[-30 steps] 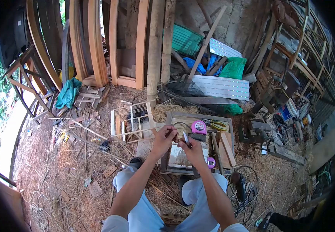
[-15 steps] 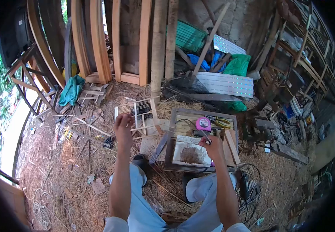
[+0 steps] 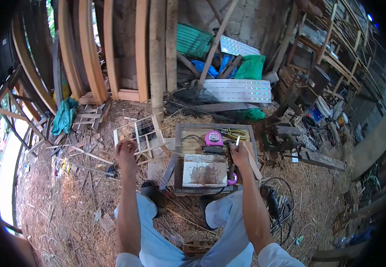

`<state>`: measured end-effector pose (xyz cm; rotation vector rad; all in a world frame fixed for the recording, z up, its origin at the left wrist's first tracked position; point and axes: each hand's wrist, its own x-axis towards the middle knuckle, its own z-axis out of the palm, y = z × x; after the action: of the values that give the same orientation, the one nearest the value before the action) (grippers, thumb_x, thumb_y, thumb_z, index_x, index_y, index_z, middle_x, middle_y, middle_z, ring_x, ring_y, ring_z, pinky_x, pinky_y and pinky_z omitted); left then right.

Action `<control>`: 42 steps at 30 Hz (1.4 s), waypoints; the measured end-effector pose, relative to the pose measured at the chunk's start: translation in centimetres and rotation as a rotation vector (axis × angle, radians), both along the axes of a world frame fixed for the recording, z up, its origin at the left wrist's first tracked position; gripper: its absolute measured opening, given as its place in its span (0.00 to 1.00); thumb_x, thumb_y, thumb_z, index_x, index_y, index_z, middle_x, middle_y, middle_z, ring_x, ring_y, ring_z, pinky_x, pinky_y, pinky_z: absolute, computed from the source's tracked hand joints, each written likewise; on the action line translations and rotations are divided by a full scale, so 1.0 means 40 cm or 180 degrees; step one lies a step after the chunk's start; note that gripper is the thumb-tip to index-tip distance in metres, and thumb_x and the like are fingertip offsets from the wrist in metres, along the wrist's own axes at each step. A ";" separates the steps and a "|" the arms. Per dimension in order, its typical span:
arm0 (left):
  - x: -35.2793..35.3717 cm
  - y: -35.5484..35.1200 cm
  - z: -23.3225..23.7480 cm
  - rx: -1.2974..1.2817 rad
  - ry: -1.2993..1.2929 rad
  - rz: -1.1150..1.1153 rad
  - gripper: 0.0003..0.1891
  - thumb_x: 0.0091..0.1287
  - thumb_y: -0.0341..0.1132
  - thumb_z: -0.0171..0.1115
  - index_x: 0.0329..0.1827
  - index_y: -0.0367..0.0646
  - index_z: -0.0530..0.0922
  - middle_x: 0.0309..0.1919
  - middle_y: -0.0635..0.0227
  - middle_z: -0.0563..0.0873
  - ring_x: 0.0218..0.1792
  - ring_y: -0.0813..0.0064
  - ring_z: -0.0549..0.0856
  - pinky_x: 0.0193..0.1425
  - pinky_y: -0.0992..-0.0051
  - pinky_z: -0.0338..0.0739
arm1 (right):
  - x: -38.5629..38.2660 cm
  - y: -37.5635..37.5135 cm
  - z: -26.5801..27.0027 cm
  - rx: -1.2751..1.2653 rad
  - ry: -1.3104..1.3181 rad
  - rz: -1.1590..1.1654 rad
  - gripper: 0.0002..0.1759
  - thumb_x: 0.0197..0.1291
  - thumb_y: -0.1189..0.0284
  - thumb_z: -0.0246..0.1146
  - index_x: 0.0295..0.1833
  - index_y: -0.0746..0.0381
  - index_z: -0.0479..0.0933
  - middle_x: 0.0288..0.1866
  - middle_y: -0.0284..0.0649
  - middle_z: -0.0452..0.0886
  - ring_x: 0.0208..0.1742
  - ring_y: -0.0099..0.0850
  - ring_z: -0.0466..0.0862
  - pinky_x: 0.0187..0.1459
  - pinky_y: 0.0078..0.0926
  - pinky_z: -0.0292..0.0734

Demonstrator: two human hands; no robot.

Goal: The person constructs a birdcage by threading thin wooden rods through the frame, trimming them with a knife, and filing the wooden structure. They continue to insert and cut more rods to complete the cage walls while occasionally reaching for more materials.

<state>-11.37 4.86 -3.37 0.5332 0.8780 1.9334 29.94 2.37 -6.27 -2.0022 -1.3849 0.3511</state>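
Note:
My right hand is shut on a small knife whose blade points up, held over the right side of a low wooden work table. My left hand is out to the left over the littered ground, fingers closed; whether it holds anything I cannot tell. It is near a small wooden slatted frame. On the table lie a pink tape measure, yellow-handled pliers and a pale stained board.
Curved planks and a post lean at the back. White slotted panels, green and blue sheets lie behind the table. A power tool with cable sits at the right. Straw and wood scraps cover the ground.
My hands were together over the table; the left one has swung out left toward the slatted frame. The right stays over the table with the knife. The view shifted right.

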 end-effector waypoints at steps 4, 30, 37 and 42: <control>0.037 0.002 0.004 0.0175 0.0132 -0.0268 0.02 0.69 0.28 0.57 0.40 0.39 0.74 0.31 0.64 0.81 0.33 0.71 0.84 0.40 0.71 0.82 | -0.076 -0.040 0.128 0.0818 0.1722 0.0674 0.22 0.73 0.58 0.48 0.60 0.64 0.72 0.51 0.41 0.81 0.53 0.29 0.80 0.50 0.29 0.74; -0.152 0.430 -0.564 -0.2568 0.5246 -0.0521 0.18 0.56 0.46 0.65 0.35 0.36 0.83 0.38 0.54 0.87 0.43 0.58 0.87 0.48 0.62 0.81 | -0.343 -0.106 0.156 -0.1068 0.1970 0.1675 0.21 0.69 0.83 0.44 0.64 0.60 0.71 0.34 0.36 0.82 0.28 0.18 0.73 0.33 0.19 0.70; -0.197 0.516 -0.693 -0.2067 0.2356 -0.0711 0.15 0.70 0.41 0.48 0.35 0.36 0.76 0.22 0.57 0.81 0.27 0.58 0.84 0.34 0.58 0.78 | -0.287 -0.104 0.126 -0.0617 0.1441 0.1367 0.18 0.68 0.82 0.47 0.61 0.64 0.72 0.33 0.35 0.82 0.27 0.18 0.69 0.33 0.17 0.67; -0.234 0.520 -0.543 -0.1907 0.4061 0.1238 0.23 0.72 0.46 0.43 0.32 0.38 0.81 0.29 0.50 0.85 0.33 0.47 0.84 0.37 0.52 0.76 | -0.260 -0.087 0.093 -0.0313 0.1647 0.1212 0.18 0.67 0.82 0.48 0.59 0.62 0.73 0.30 0.37 0.81 0.28 0.23 0.74 0.34 0.20 0.70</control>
<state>-20.73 25.67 -25.09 1.3059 2.3873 1.3436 19.53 -1.12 -2.56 -1.5499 -1.4107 1.0441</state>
